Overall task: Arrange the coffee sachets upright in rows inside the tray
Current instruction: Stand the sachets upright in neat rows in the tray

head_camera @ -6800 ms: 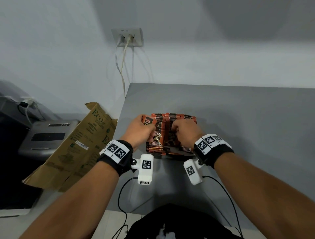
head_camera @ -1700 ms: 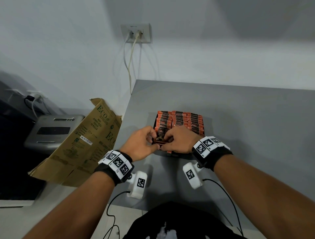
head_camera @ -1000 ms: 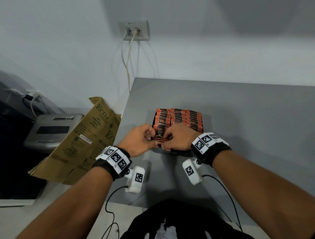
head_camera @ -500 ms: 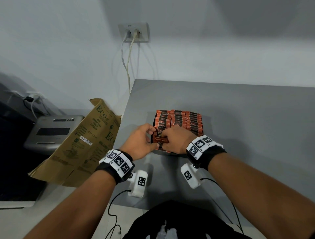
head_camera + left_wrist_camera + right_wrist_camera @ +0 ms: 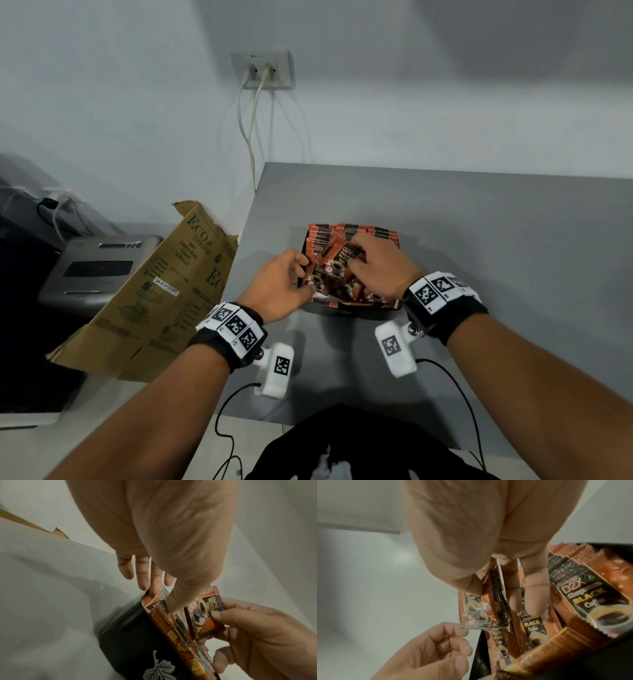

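The orange-and-black foil coffee sachets (image 5: 583, 595) read "D2X", "BLACK", "Coffee". The flattened brown cardboard carton (image 5: 164, 291) reads "ECO", "JUMBO ROLL TISSUE", and a white sticker (image 5: 166, 291) seems to read "SM-ECH155-NOC".

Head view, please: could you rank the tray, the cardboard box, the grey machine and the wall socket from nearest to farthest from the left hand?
1. Tray: right beside the left hand, to its right.
2. Cardboard box: to the left, off the table's edge.
3. Grey machine: farther left, behind the box.
4. Wall socket: high on the wall, far beyond.
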Available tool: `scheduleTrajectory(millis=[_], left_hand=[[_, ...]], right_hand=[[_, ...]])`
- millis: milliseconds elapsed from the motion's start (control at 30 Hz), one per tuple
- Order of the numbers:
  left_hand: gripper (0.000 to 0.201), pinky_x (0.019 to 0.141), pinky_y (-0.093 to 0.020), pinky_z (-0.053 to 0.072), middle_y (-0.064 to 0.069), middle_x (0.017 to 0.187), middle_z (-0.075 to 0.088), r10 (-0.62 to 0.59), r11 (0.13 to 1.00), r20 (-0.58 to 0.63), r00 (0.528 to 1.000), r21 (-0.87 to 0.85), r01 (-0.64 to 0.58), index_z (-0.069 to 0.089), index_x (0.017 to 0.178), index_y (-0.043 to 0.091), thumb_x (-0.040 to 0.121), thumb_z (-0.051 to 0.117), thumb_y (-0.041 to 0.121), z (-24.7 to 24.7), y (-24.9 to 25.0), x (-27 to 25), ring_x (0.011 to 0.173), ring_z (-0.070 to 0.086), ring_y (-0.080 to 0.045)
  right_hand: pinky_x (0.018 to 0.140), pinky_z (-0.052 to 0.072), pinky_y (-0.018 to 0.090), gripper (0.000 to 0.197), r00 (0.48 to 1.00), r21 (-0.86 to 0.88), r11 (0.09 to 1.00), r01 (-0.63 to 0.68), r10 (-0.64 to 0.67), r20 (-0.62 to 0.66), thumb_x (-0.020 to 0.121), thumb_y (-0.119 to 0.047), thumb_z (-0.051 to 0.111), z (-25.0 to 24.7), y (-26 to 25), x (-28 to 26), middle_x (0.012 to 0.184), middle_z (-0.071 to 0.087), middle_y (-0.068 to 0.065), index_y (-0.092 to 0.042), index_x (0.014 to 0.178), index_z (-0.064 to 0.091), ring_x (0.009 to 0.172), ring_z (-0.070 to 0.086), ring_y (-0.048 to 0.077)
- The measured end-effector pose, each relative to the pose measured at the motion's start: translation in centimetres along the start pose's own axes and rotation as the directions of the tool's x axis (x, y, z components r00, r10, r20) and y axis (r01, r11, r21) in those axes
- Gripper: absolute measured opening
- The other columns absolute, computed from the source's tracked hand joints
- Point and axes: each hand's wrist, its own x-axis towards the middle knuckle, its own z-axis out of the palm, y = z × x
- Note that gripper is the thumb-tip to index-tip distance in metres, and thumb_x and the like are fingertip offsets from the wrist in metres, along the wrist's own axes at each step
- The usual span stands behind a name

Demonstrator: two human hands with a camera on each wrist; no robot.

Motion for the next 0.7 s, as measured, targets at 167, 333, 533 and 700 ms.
scheduleTrajectory(millis=[167, 333, 533, 700], left_hand=[[0.037, 0.069, -0.009, 0.044, 0.003, 0.101, 0.063, 0.004, 1.0, 0.009, 1.0, -0.028, -0.004, 0.056, 0.114, 0.022, 0.083, 0.074, 0.012, 0.2, 0.6, 0.5, 0.091, 0.059, -0.015], [0.054, 0.083, -0.025, 0.056, 0.002, 0.107, 0.068, -0.004, 0.951, -0.003, 1.0, -0.31, 0.003, 0.054, 0.12, 0.021, 0.076, 0.084, 0.03, -0.4, 3.6, 0.9, 0.094, 0.068, -0.014], [0.039, 0.081, -0.04, 0.057, -0.017, 0.104, 0.072, 0.031, 0.492, 0.129, 0.991, -0.865, 0.097, 0.063, 0.117, 0.002, 0.08, 0.072, 0.012, 0.7, 8.6, 2.0, 0.095, 0.069, -0.031], [0.034, 0.065, -0.035, 0.058, -0.024, 0.102, 0.068, -0.091, 0.275, 0.138, 0.986, -0.948, 0.158, 0.06, 0.122, -0.01, 0.091, 0.048, -0.006, 1.3, 10.6, 3.0, 0.086, 0.07, -0.032]], right_hand=[[0.062, 0.06, 0.047, 0.012, 0.997, 0.134, 0.988, -0.073, 0.076, -0.018, 0.095, -0.016, 0.05, -0.5, 0.7, -0.7, 0.093, 0.069, 0.006, -0.018, 0.105, 0.056, 0.069, 0.072, 0.026], [0.057, 0.056, 0.024, 0.011, 0.993, 0.297, 0.952, -0.078, 0.1, -0.063, 0.097, -0.016, 0.056, -2.3, 0.1, -1.0, 0.093, 0.074, 0.005, -0.017, 0.106, 0.062, 0.068, 0.072, 0.02], [0.06, 0.051, 0.029, 0.009, 0.999, 0.807, 0.591, -0.003, 0.031, -0.019, 0.091, -0.002, 0.065, -2.7, -2.4, -1.2, 0.092, 0.073, 0.013, -0.007, 0.099, 0.067, 0.075, 0.064, 0.023], [0.063, 0.053, 0.026, 0.011, 0.974, 0.509, 0.86, 0.015, 0.103, -0.202, 0.084, -0.025, 0.076, -3.1, -2.6, -1.6, 0.082, 0.074, -0.001, -0.018, 0.091, 0.071, 0.067, 0.068, 0.013]])
